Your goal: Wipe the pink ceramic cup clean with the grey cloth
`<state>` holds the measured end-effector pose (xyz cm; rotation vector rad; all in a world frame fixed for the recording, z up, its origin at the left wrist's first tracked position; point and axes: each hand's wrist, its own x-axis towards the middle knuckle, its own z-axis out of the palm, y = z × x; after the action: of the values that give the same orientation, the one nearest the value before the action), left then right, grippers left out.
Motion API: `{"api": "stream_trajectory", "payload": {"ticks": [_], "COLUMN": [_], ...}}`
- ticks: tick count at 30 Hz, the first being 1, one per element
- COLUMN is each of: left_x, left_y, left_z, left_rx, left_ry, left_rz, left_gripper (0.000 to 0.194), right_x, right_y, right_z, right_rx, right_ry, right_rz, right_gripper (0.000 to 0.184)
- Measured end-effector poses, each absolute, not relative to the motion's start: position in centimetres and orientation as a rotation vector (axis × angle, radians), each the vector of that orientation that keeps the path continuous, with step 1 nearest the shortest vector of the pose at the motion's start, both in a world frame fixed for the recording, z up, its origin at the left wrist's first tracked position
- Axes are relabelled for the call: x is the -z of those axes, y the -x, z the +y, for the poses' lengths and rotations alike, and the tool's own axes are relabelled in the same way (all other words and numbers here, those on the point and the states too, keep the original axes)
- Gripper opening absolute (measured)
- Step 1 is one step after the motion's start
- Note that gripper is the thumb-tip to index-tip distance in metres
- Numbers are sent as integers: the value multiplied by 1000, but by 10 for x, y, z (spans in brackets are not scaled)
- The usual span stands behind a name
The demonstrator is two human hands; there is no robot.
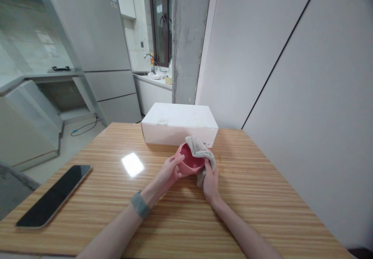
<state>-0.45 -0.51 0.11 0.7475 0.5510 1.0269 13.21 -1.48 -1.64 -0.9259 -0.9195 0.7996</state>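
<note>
A pinkish-red bowl [190, 161] is held tilted above the table, its hollow turned toward me. My left hand [171, 170] grips the bowl's left rim, thumb on the inner side and fingers underneath. On the right, my right hand [211, 179] is closed on a light grey cloth [199, 149], which drapes over the bowl's right rim. One end of the cloth hangs below the bowl. The right fingers are partly hidden behind the cloth and bowl. A grey band circles my left wrist.
A white box [179, 125] stands on the wood-grain table [256, 212] just behind the bowl. At the left lies a dark-screened phone [55, 196]. Beyond the table are a fridge [93, 29], a sink counter and a concrete pillar. A pale wall [305, 95] borders the right side.
</note>
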Motion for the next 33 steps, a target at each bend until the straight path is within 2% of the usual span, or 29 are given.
{"api": "stream_trajectory", "payload": {"ticks": [7, 11, 21, 26, 33], "left_x": [5, 9, 4, -1, 0], "left_y": [9, 11, 1, -6, 11], "left_z": [-2, -1, -5, -13, -9], "left_rx": [-799, -823, -1080, -1022, -789], "left_ry": [-727, -753, -705, -728, -741], "left_rz": [717, 775, 760, 607, 677], "left_gripper": [46, 34, 26, 35, 41], "right_x": [8, 4, 10, 7, -3], "right_y": [-154, -160, -128, -135, -153], "right_z": [-4, -5, -20, -17, -7], "right_rx": [-936, -1054, -807, -759, -1025], "right_ry": [988, 985, 957, 968, 939], "right_rz": [-816, -864, -852, -847, -770], "right_gripper": [36, 35, 31, 32, 31]}}
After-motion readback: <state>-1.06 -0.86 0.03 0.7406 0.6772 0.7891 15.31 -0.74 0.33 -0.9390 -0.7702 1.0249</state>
